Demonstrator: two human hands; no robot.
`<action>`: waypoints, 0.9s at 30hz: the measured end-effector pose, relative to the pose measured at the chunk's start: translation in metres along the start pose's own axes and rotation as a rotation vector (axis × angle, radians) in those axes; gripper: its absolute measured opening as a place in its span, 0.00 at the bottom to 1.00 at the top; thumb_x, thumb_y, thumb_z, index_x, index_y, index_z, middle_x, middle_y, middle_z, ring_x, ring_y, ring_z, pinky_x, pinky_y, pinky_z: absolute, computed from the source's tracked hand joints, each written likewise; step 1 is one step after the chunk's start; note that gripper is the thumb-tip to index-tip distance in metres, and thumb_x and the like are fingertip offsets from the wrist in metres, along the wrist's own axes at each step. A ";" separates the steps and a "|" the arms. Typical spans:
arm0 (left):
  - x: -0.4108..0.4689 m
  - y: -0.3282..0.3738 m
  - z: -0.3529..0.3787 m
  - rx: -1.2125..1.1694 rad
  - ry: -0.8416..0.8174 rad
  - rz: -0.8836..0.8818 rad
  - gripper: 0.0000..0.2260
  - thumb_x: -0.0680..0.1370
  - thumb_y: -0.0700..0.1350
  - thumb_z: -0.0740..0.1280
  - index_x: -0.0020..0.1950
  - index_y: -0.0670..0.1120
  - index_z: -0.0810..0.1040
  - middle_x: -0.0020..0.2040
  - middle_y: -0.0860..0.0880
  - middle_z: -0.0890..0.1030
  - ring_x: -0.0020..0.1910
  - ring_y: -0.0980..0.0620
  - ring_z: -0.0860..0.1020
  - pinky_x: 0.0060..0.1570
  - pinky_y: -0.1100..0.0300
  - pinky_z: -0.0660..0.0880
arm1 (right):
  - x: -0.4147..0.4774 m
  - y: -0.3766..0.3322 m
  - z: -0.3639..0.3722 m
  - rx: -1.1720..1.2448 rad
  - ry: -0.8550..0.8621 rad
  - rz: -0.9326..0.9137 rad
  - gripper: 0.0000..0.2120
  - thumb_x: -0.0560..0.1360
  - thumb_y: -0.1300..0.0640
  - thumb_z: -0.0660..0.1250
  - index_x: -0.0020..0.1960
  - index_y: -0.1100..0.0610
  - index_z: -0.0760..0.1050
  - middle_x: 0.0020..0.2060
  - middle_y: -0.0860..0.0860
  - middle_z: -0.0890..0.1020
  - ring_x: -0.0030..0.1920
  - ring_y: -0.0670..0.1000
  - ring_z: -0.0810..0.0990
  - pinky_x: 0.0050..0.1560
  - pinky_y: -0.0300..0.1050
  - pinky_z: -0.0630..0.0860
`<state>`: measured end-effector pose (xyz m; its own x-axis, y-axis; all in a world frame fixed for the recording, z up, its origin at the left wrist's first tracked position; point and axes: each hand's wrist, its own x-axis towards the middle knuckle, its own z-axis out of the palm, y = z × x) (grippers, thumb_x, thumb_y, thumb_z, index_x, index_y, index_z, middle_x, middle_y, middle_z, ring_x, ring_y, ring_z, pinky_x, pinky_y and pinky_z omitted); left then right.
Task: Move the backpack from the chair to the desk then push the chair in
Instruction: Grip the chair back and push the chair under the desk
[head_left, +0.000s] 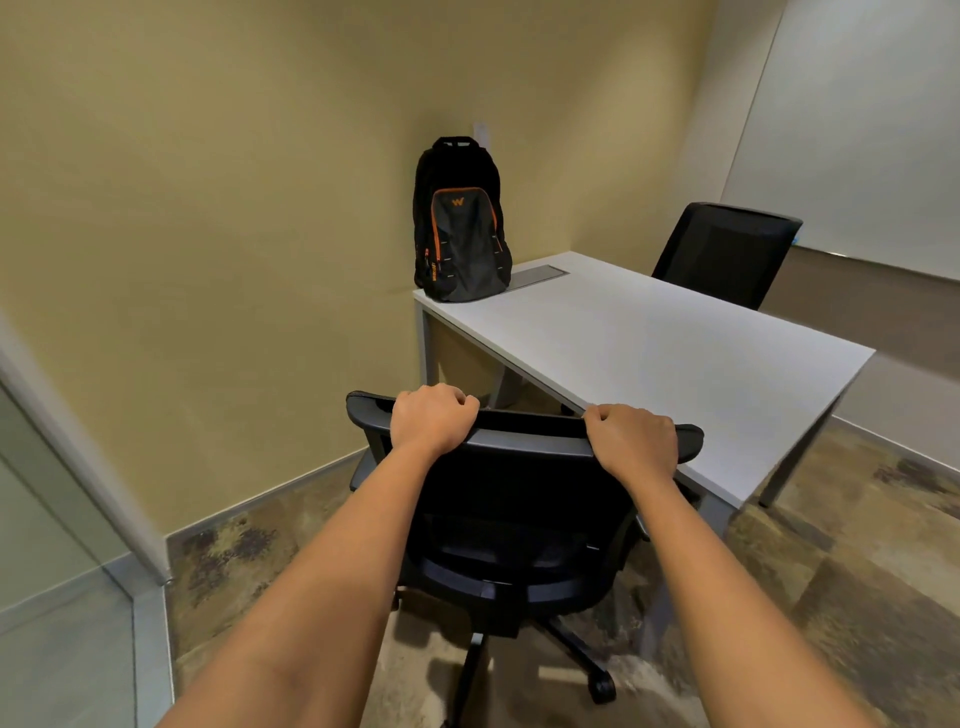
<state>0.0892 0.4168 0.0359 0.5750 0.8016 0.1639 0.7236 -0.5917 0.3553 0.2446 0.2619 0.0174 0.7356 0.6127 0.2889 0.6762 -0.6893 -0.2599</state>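
- Backpack (461, 228) is on the desk (649, 343), upright at the far left corner, leaning close to the wall. First half of the task looks done.
- Chair (514, 519) sits near side of the desk, backrest toward the camera, seat facing the desk. Right end of the backrest top overlaps the desk's near edge in view; can't tell if they touch.
- Left hand (431, 418) is curled over the top rail of the backrest near its left end, gripping it.
- Right hand (635, 441) is curled over the same rail near its right end, also gripping. Both arms extended.
- Step in hand, my read: pushing the chair in under the desk.
- Risks from here:
  - Chair looks angled relative to the desk edge. A straight shove could jam an armrest or the backrest corner against the desktop instead of sliding under.
  - Casters (602, 686) on patterned carpet (857, 597) may swivel or drag, so the chair could veer toward the desk leg on the left.
  - A hard bump into the desk could topple the backpack, since it stands upright near the corner edge.
  - Fingers wrapped over the rail could get pinched if the backrest top meets the desk edge.
- Second chair (727, 249) at the far side is well apart, not a factor.
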 end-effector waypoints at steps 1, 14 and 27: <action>0.006 -0.001 0.001 -0.003 0.004 -0.001 0.18 0.78 0.52 0.54 0.38 0.48 0.80 0.27 0.51 0.71 0.28 0.52 0.67 0.39 0.55 0.63 | 0.006 -0.002 0.002 -0.002 0.002 -0.002 0.23 0.79 0.52 0.49 0.28 0.55 0.68 0.25 0.50 0.72 0.29 0.51 0.68 0.47 0.50 0.64; 0.099 -0.023 0.010 -0.025 -0.003 0.045 0.18 0.78 0.51 0.54 0.37 0.48 0.79 0.29 0.50 0.73 0.27 0.53 0.66 0.42 0.54 0.64 | 0.082 -0.034 0.034 -0.022 -0.027 0.064 0.21 0.78 0.54 0.49 0.29 0.56 0.67 0.26 0.50 0.71 0.32 0.55 0.70 0.45 0.49 0.65; 0.215 -0.107 0.002 -0.024 -0.048 0.260 0.18 0.78 0.52 0.53 0.44 0.48 0.82 0.37 0.48 0.79 0.33 0.48 0.71 0.40 0.55 0.65 | 0.132 -0.132 0.078 -0.135 -0.040 0.233 0.21 0.79 0.56 0.48 0.29 0.55 0.66 0.27 0.49 0.71 0.35 0.54 0.70 0.46 0.47 0.62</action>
<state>0.1359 0.6525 0.0317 0.7582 0.6175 0.2093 0.5402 -0.7747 0.3287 0.2555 0.4640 0.0183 0.8736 0.4445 0.1982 0.4791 -0.8571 -0.1894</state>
